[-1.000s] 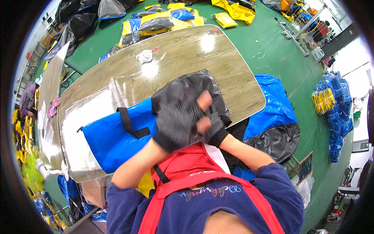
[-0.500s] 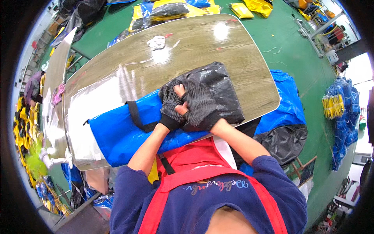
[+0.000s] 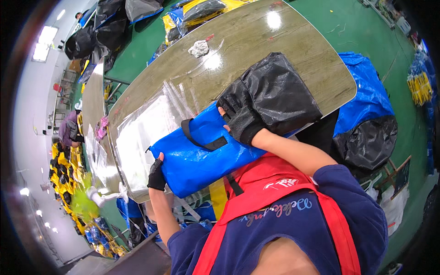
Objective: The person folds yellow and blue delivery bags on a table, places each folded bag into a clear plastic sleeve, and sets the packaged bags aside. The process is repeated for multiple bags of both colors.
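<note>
Bag: bright blue with a black strap, its far end glossy black; both hands on it wear black fingerless gloves, the right hand with a fine mesh pattern, the left hand plain. Surface under the bag: brown wood grain with pale edge, clear sheeting and a white crumpled scrap beyond the bag. Floor past the surface: green; nearer than the bag, a navy top with red straps.

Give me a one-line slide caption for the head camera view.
Gloved left hand and right hand grip a blue-and-black bag at the edge of a wooden table.
</note>
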Demonstrator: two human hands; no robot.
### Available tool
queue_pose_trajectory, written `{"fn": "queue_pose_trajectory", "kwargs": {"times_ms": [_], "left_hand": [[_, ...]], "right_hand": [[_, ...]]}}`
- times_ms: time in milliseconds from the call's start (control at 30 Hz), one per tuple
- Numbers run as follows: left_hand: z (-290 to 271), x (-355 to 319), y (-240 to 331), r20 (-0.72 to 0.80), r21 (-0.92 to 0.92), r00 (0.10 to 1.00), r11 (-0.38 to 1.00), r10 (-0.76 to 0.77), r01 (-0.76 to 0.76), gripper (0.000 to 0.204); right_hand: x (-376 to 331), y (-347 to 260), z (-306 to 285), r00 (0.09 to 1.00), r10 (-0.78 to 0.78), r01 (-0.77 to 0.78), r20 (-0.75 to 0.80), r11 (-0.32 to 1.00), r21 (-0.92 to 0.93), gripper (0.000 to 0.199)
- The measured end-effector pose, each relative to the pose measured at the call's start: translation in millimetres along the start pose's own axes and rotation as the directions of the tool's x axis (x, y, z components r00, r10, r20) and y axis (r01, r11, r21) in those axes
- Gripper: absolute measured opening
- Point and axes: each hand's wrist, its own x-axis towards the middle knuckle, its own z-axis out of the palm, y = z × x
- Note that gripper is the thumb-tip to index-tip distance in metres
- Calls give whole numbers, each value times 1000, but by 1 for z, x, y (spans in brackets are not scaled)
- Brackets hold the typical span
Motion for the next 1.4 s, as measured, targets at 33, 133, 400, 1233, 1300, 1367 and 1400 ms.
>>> {"fn": "queue_pose_trajectory", "kwargs": {"times_ms": [33,133,400,1233,1300,1367,1400], "left_hand": [[2,-9,10,66,-13,998,1000,1,0,74],[21,-36,42,68,42,989,990,132,-135,74],[340,-30,108,407,-151,753,851,518,-504,56],[408,145,43,889,403,359,-112,284,-909,55],[402,147,40,895,390,379,-1,236,-921,55],[384,156,25,912,308,326,108,248,-945,56],[377,151,22,916,283,321,180,242,-942,57]], "right_hand": [[-3,2,2,998,-30,31,60,999,-15,62],[-19,1,-3,995,103,-98,-9,969,227,52],[-44,9,-13,911,99,-34,-400,986,165,52],[-158,140,-78,964,90,-87,-249,996,23,76],[-171,146,-85,967,-49,80,-251,990,114,74],[-193,153,-79,951,-187,195,-248,981,12,54],[-194,161,-80,953,-136,139,-271,990,-7,46]]}}
